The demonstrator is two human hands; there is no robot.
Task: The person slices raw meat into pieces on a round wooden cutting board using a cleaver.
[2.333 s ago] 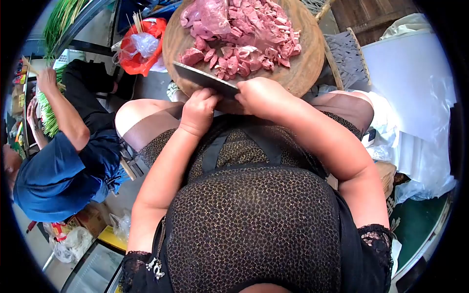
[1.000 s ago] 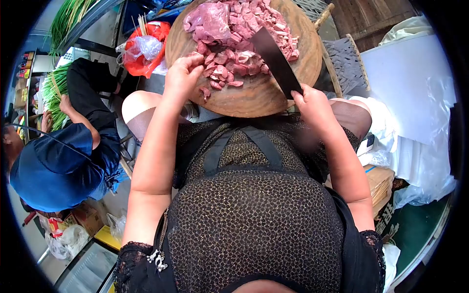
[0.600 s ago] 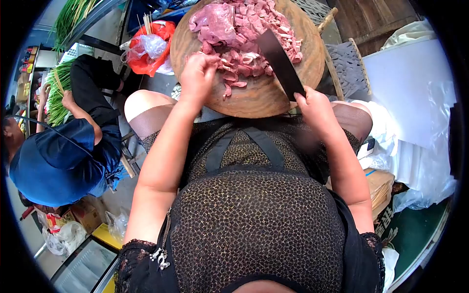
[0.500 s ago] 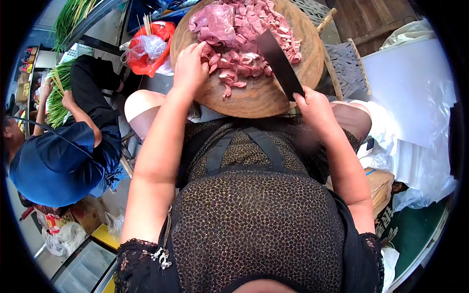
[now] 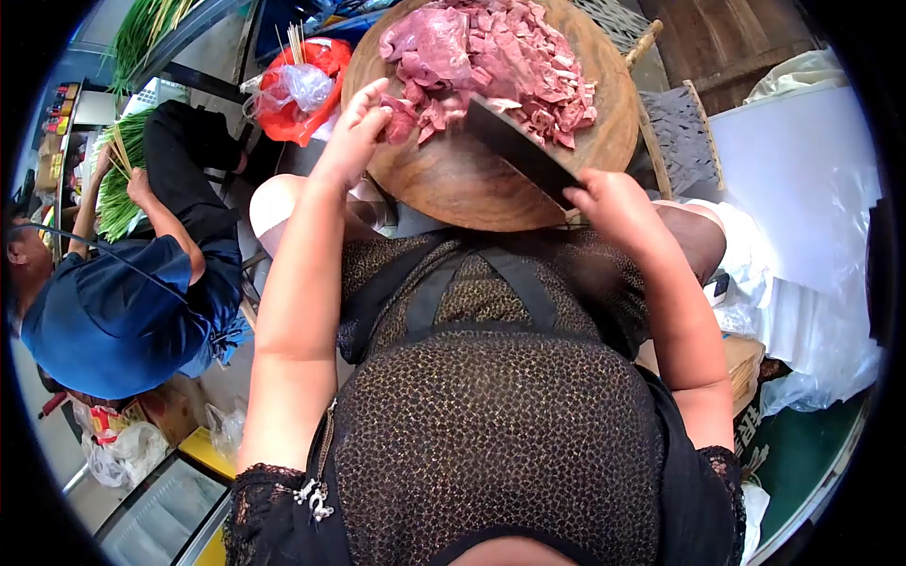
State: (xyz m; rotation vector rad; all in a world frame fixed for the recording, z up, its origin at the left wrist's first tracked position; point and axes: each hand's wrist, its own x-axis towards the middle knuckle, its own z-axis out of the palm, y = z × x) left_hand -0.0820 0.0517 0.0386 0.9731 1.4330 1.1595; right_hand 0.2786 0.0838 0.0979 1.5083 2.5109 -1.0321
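Observation:
A cleaver (image 5: 519,149) with a wide dark blade is gripped in my right hand (image 5: 615,209). Its blade slants over the round wooden chopping board (image 5: 444,193), the tip near the front edge of the meat pile. My left hand (image 5: 351,137) is at the board's left rim, its fingers apart, the thumb close beside a piece of meat (image 5: 399,121). Whether the thumb touches that piece I cannot tell. Cut pink meat (image 5: 528,71) is heaped across the far half of the board, with a larger uncut slab (image 5: 427,45) at its left.
Left of the board is a red plastic bag (image 5: 300,113) with thin sticks standing in it. Further left a seated person in blue (image 5: 123,302) holds sticks over long green stalks (image 5: 121,189). A woven chair (image 5: 681,137) and white plastic sheeting (image 5: 802,311) are at the right.
The loose front pieces have been pushed up into the pile. My left hand has drawn slightly back, fingers spreading. The cleaver has swung lower and lies flatter, its tip further left.

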